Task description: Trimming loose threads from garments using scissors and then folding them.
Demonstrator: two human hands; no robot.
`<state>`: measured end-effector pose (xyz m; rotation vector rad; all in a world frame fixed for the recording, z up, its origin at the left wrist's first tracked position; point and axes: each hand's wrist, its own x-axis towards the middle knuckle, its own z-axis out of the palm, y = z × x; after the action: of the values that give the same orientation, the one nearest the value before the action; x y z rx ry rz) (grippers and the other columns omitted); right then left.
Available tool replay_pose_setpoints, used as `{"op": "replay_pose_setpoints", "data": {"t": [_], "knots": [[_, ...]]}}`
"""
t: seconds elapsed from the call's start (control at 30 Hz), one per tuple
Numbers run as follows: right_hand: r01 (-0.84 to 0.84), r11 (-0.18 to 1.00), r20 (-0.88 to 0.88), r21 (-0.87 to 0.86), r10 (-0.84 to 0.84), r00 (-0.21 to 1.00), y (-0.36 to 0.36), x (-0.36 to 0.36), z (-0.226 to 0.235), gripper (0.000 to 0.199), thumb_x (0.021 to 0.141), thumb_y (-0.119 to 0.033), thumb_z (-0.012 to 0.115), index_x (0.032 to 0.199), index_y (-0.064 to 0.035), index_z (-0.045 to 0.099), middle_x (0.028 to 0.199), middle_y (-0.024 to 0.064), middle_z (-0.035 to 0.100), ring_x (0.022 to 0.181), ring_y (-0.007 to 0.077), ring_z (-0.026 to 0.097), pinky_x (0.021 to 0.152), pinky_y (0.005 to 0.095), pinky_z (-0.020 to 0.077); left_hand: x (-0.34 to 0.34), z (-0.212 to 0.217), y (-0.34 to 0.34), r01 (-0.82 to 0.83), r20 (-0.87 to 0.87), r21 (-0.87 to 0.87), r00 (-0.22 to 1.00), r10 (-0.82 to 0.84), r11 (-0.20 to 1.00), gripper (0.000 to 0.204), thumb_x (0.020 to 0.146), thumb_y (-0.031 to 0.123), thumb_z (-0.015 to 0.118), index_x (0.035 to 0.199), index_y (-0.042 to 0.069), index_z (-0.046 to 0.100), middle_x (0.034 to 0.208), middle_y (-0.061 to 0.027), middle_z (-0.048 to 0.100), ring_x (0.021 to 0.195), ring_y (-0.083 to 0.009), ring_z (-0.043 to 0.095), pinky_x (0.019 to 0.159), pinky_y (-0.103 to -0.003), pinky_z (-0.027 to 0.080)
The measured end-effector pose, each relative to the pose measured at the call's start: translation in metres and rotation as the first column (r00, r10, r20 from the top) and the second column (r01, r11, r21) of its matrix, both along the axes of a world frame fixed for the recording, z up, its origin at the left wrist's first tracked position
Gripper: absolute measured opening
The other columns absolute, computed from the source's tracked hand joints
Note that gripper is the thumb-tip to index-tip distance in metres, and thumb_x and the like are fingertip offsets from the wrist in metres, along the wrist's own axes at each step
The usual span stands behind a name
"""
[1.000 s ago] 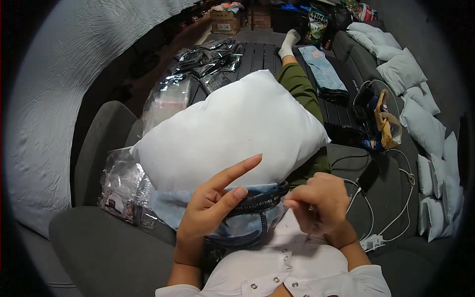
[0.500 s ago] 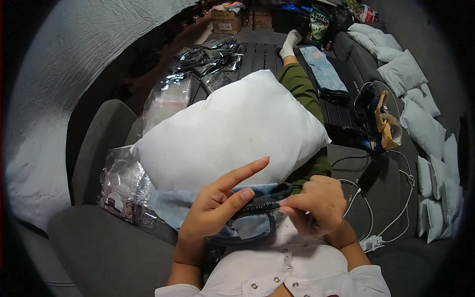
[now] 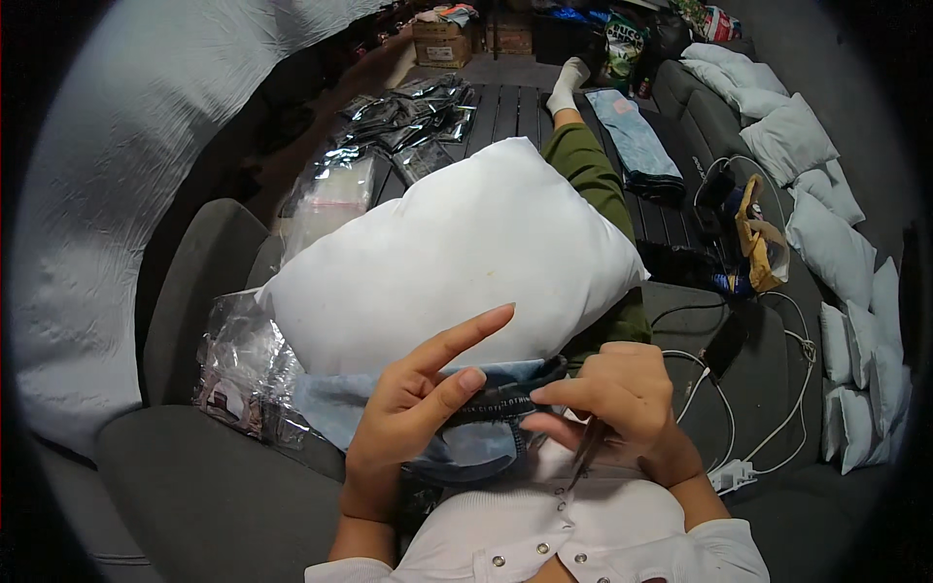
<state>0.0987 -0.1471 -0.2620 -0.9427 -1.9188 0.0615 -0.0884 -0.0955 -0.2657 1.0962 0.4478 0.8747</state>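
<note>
A light-blue denim garment (image 3: 335,403) with a dark printed waistband lies bunched across my lap. My left hand (image 3: 400,413) grips its edge with curled fingers, while the index finger points out and the thumb sits above the waistband. At the waistband's right end is my right hand (image 3: 622,398), its thumb and index finger a little apart. A thin dark pointed tool (image 3: 585,455) sticks down from its palm; whether it is snips or tweezers I cannot make out. Just beyond both hands, a large white pillow (image 3: 457,253) rests on my legs.
Clear plastic bags (image 3: 248,360) lie at the left, with black plastic packets (image 3: 418,112) on the slatted table (image 3: 501,112). Folded denim (image 3: 637,141) rests at the far right. Cables and a power strip (image 3: 731,476) lie right of me. Pale cushions (image 3: 831,243) line the sofa.
My right hand has shifted slightly left and turned, and the dark tool in its palm now shows. My left hand has moved slightly left with the waistband.
</note>
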Motion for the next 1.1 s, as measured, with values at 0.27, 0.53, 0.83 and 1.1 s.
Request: {"op": "replay_pose_setpoints", "data": {"t": [0.27, 0.53, 0.83, 1.1], "knots": [[-0.029, 0.999, -0.065, -0.023, 0.027, 0.998, -0.001, 0.001, 0.002, 0.014, 0.07, -0.013, 0.069, 0.068, -0.0068, 0.057, 0.049, 0.0017, 0.046, 0.04, 0.0157, 0.041, 0.041, 0.026, 0.0308, -0.004, -0.002, 0.003, 0.14, 0.01, 0.047, 0.99, -0.141, 0.989, 0.041, 0.088, 0.003, 0.043, 0.126, -0.008, 0.034, 0.13, -0.0172, 0.038, 0.104, -0.0137, 0.05, 0.085, -0.021, 0.041], [0.116, 0.993, -0.216, -0.006, -0.115, 0.97, -0.008, 0.004, 0.001, 0.018, 0.075, -0.018, 0.065, 0.066, -0.0065, 0.055, 0.057, 0.0017, 0.054, 0.046, 0.0158, 0.044, 0.045, 0.0257, 0.0352, -0.009, -0.002, 0.006, 0.212, -0.101, 0.013, 0.973, -0.21, 0.977, 0.034, 0.089, 0.009, 0.043, 0.119, -0.008, 0.044, 0.12, -0.0149, 0.049, 0.107, -0.0148, 0.048, 0.092, -0.024, 0.035], [0.044, 0.998, -0.149, -0.038, -0.049, 0.988, -0.003, 0.005, 0.001, 0.02, 0.075, -0.019, 0.066, 0.066, -0.0055, 0.055, 0.056, 0.0018, 0.053, 0.042, 0.0147, 0.043, 0.041, 0.0243, 0.0326, -0.001, -0.002, 0.0, 0.281, -0.147, 0.007, 0.95, -0.277, 0.96, 0.034, 0.083, 0.005, 0.055, 0.116, -0.003, 0.05, 0.105, -0.0125, 0.058, 0.095, -0.0138, 0.054, 0.08, -0.024, 0.043], [-0.044, 0.996, -0.204, -0.073, 0.028, 0.978, 0.0, 0.002, -0.001, 0.02, 0.075, -0.019, 0.067, 0.07, -0.0052, 0.054, 0.054, 0.001, 0.052, 0.043, 0.0131, 0.045, 0.042, 0.0227, 0.0334, 0.009, -0.005, 0.001, 0.286, -0.363, 0.327, 0.918, -0.16, 0.901, 0.016, 0.074, 0.004, 0.065, 0.09, 0.0, 0.065, 0.075, -0.0059, 0.062, 0.069, -0.0094, 0.057, 0.06, -0.02, 0.043]]}}
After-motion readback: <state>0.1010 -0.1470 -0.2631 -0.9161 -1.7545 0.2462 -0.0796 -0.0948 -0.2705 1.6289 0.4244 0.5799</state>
